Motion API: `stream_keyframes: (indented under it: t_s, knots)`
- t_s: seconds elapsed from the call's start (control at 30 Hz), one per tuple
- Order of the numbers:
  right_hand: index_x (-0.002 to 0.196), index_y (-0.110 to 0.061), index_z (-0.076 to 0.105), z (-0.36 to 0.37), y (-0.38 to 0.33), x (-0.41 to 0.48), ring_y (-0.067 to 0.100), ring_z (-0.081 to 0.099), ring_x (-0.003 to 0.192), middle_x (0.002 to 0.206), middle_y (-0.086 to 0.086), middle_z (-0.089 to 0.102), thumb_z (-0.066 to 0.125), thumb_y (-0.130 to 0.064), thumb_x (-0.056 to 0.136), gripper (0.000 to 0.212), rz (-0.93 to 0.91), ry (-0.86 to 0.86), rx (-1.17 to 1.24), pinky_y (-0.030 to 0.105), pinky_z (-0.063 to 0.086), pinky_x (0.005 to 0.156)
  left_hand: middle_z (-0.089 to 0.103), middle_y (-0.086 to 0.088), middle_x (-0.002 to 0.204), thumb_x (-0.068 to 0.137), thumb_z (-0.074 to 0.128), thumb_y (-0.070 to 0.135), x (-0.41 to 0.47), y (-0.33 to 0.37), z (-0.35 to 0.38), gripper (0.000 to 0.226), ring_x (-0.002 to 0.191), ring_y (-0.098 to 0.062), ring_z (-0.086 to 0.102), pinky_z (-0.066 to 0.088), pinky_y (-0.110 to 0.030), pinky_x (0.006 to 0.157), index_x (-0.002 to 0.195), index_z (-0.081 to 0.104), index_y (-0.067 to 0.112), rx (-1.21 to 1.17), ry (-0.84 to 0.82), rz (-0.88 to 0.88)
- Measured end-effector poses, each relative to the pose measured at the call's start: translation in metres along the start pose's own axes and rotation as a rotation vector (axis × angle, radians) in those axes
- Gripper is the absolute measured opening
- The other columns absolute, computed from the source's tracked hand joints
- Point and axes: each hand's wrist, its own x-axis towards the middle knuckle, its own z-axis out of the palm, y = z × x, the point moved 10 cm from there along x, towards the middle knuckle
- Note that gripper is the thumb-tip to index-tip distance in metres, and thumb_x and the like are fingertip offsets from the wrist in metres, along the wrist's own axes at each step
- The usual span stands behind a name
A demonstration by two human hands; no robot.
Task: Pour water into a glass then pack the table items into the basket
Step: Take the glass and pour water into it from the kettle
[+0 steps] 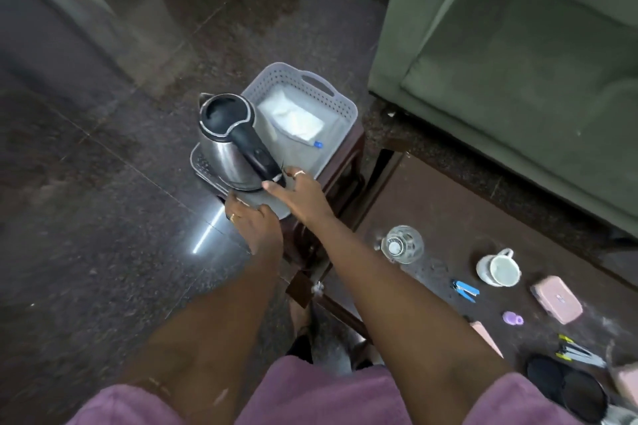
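A pale grey perforated basket (342, 103) stands on a small dark wooden stool (348, 162). Inside its near-left end a steel kettle (221, 148) with a black lid and handle stands upright. A white pouch (293, 118) lies in the far part. My left hand (250, 221) curls over the basket's near rim. My right hand (298, 195) is at the lower end of the kettle's handle with its fingers spread, fingertips touching it. A clear glass (403, 245) stands on the dark low table (431, 217) to the right.
Also on the table are a white mug (500, 270), a blue stapler (466, 290), a pink box (556, 299), a small purple object (512, 318), pens (580, 352) and a black item (566, 386). A green sofa (518, 45) stands behind. Dark stone floor lies to the left.
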Motion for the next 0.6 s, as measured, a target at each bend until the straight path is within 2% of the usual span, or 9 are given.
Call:
stream_keyframes:
  t_s: [0.03, 0.1, 0.2, 0.27, 0.37, 0.43, 0.47, 0.6]
  knots:
    - [0.115, -0.005, 0.058, 0.009, -0.009, 0.003, 0.028, 0.057, 0.108, 0.116, 0.016, 0.062, 0.07, -0.036, 0.079, 0.049, -0.001, -0.011, 0.031, 0.037, 0.046, 0.095, 0.044, -0.019, 0.137, 0.078, 0.045, -0.004, 0.011, 0.004, -0.004, 0.062, 0.124, -0.031, 0.045, 0.038, -0.044, 0.107, 0.138, 0.031, 0.005, -0.045, 0.001, 0.014]
    - [0.115, -0.009, 0.056, 0.02, -0.018, 0.011, 0.027, 0.058, 0.105, 0.114, 0.012, 0.063, 0.072, -0.036, 0.076, 0.049, 0.03, -0.013, 0.078, 0.038, 0.049, 0.09, 0.042, -0.018, 0.141, 0.079, 0.047, -0.001, 0.028, 0.017, -0.01, 0.064, 0.13, -0.031, 0.041, 0.036, -0.048, 0.109, 0.141, 0.029, 0.006, -0.105, 0.005, 0.054]
    - [0.107, -0.009, 0.057, 0.023, -0.021, 0.024, 0.027, 0.059, 0.098, 0.107, 0.012, 0.065, 0.073, -0.033, 0.075, 0.044, 0.098, 0.029, 0.073, 0.029, 0.044, 0.076, 0.032, -0.015, 0.149, 0.08, 0.058, 0.004, 0.053, 0.024, -0.017, 0.074, 0.138, -0.026, 0.031, 0.029, -0.044, 0.114, 0.144, 0.022, 0.005, -0.11, 0.006, 0.022]
    - [0.098, -0.007, 0.059, 0.022, -0.022, 0.032, 0.028, 0.06, 0.091, 0.095, 0.012, 0.065, 0.074, -0.027, 0.072, 0.036, 0.125, 0.072, 0.029, 0.029, 0.042, 0.069, 0.03, -0.014, 0.15, 0.073, 0.064, 0.001, 0.066, 0.029, -0.014, 0.085, 0.138, -0.025, 0.031, 0.029, -0.042, 0.114, 0.145, 0.019, 0.007, -0.098, -0.041, 0.027]
    - [0.087, -0.007, 0.06, 0.018, -0.028, 0.039, 0.03, 0.058, 0.081, 0.078, 0.009, 0.06, 0.069, -0.017, 0.068, 0.024, 0.14, 0.145, -0.056, 0.029, 0.043, 0.063, 0.023, -0.011, 0.153, 0.07, 0.068, -0.001, 0.087, 0.034, -0.008, 0.093, 0.14, -0.026, 0.026, 0.025, -0.038, 0.117, 0.146, 0.017, 0.011, -0.057, -0.112, 0.043]
    - [0.086, -0.006, 0.061, 0.017, -0.036, 0.041, 0.029, 0.057, 0.078, 0.078, 0.009, 0.059, 0.068, -0.014, 0.068, 0.022, 0.128, 0.172, -0.032, 0.031, 0.047, 0.063, 0.013, -0.008, 0.157, 0.069, 0.075, 0.004, 0.097, 0.032, -0.003, 0.102, 0.143, -0.021, 0.018, 0.017, -0.027, 0.115, 0.148, 0.011, 0.012, -0.013, -0.152, 0.013]
    - [0.088, -0.006, 0.061, 0.016, -0.04, 0.043, 0.028, 0.057, 0.077, 0.079, 0.009, 0.059, 0.067, -0.012, 0.068, 0.022, 0.122, 0.181, -0.008, 0.03, 0.047, 0.065, 0.012, -0.007, 0.157, 0.066, 0.078, 0.005, 0.1, 0.033, 0.0, 0.108, 0.143, -0.02, 0.016, 0.016, -0.026, 0.114, 0.148, 0.01, 0.012, -0.015, -0.176, 0.01]
    - [0.089, -0.004, 0.062, 0.008, -0.07, 0.051, 0.022, 0.052, 0.078, 0.083, 0.007, 0.057, 0.066, -0.007, 0.066, 0.024, 0.09, 0.206, 0.009, 0.025, 0.042, 0.065, 0.026, -0.008, 0.152, 0.057, 0.085, 0.005, 0.108, 0.045, 0.005, 0.121, 0.139, -0.021, 0.027, 0.024, -0.033, 0.115, 0.149, 0.007, 0.013, -0.102, -0.204, 0.043]
